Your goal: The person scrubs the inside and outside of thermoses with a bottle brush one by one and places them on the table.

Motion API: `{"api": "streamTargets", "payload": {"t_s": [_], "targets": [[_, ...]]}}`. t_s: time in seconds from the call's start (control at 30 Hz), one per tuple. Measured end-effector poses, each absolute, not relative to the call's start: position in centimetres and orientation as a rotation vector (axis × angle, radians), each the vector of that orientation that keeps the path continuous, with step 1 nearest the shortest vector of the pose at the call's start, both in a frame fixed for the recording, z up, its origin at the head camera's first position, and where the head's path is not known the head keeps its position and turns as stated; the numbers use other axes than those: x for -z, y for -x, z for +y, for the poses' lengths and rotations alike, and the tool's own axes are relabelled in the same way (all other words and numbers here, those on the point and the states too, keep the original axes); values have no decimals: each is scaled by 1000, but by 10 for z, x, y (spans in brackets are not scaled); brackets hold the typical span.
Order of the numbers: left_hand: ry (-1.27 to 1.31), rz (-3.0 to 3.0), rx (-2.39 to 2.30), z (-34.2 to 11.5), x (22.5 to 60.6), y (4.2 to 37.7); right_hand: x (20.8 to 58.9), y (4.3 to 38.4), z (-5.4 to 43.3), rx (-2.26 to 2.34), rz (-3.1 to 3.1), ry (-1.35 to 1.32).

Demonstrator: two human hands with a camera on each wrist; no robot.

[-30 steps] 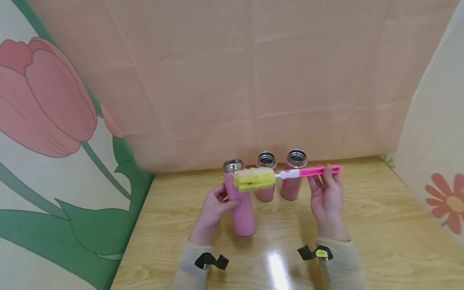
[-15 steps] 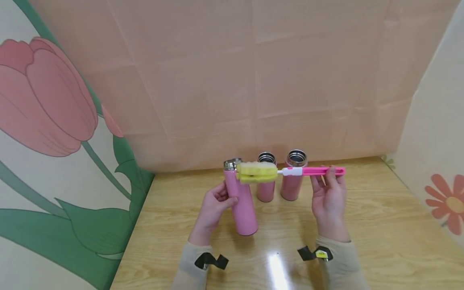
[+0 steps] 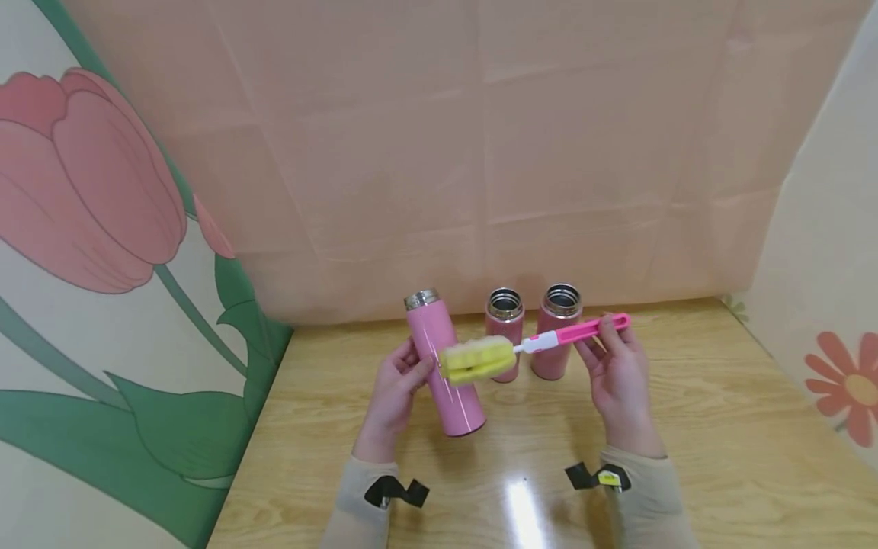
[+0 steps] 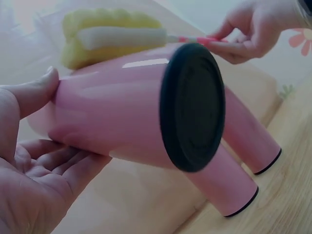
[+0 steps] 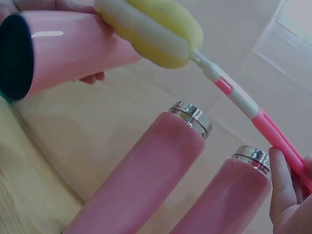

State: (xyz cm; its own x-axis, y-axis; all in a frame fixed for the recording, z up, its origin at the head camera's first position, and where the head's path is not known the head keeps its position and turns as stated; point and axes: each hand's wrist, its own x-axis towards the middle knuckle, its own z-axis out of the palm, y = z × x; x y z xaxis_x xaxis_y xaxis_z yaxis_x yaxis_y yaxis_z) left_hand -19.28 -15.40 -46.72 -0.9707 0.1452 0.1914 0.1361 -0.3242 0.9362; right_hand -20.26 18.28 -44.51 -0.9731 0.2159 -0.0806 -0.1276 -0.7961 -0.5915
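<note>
My left hand [image 3: 394, 385] grips a pink thermos flask [image 3: 434, 335] round its middle, tilted with its steel mouth up and to the left. The flask's dark base [image 4: 192, 107] faces the left wrist camera. My right hand [image 3: 620, 374] pinches the pink handle of a bottle brush [image 3: 576, 331] between thumb and fingers. The brush's yellow and white sponge head [image 3: 478, 360] overlaps the side of the held flask in the head view, outside its mouth. In the right wrist view the sponge lies across the flask's side, hiding part of it.
Two more pink flasks, a left one [image 3: 504, 324] and a right one [image 3: 557, 358], stand upright and uncapped at the back of the wooden table [image 3: 329, 427]. Behind them hangs a pink sheet [image 3: 480, 152]. Flower-patterned walls flank the table on both sides.
The held flask has tilted further, its mouth shifting left. The brush first moved slightly right, then came back left and lower, its head dropping from near the mouth to the flask's side.
</note>
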Motion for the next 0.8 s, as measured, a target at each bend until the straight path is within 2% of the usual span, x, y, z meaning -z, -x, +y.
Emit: {"api": "streamTargets", "payload": {"t_s": [0.3, 0.53, 0.63, 0.8], "targets": [[-296, 1752, -2619, -153, 464, 194, 446, 200, 192, -2781, -1242, 64], [-283, 1690, -2713, -154, 459, 193, 451, 197, 200, -2736, -1184, -429], [-274, 1648, -2766, -154, 456, 192, 453, 196, 200, -2684, -1205, -559], [-215, 1644, -2804, -152, 451, 194, 452, 197, 198, -2617, -1268, -562]]}}
